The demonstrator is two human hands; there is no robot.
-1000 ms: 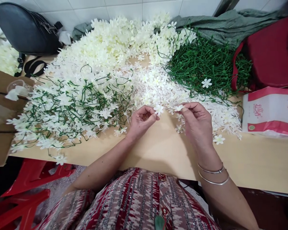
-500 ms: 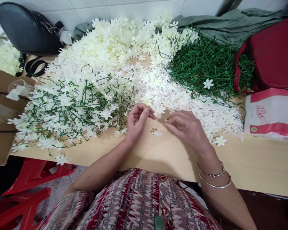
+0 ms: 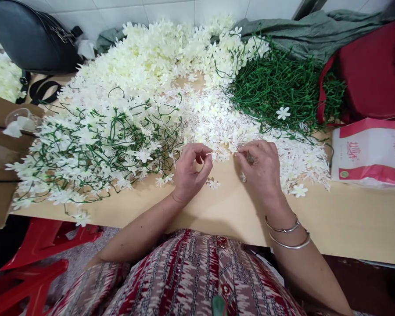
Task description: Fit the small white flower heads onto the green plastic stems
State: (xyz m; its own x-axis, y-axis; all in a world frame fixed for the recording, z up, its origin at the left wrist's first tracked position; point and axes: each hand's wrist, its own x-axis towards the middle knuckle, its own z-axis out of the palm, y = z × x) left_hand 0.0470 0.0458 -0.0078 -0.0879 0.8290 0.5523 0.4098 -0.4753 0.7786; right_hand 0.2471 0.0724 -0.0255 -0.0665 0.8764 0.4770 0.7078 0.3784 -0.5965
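Note:
My left hand (image 3: 193, 172) is raised over the table's near side, thumb and forefinger brought together in a ring; a tiny pale bit shows at their tips, too small to name. Opposite it, my right hand (image 3: 260, 166) pinches with thumb and forefinger, and a small whitish tip pokes out towards the left hand. A gap separates the two hands. Below and between them a loose white artificial flower (image 3: 213, 183) lies on the table (image 3: 217, 210). Just beyond the fingertips spreads a heap of thin white stamens (image 3: 210, 116) mixed with white blossoms.
Flowers on green stems (image 3: 98, 149) are piled at left, cream petals (image 3: 151, 57) behind. Bare green stems (image 3: 276, 87) lie at back right, beside a red bag (image 3: 375, 70) and a white-and-red packet (image 3: 368, 151). A black bag (image 3: 33, 39) and cardboard box (image 3: 1, 153) stand at left.
The left thumb and forefinger have closed into a pinch. My right hand has shifted slightly up, its fingertips now pinched together. The whole view has slid a little.

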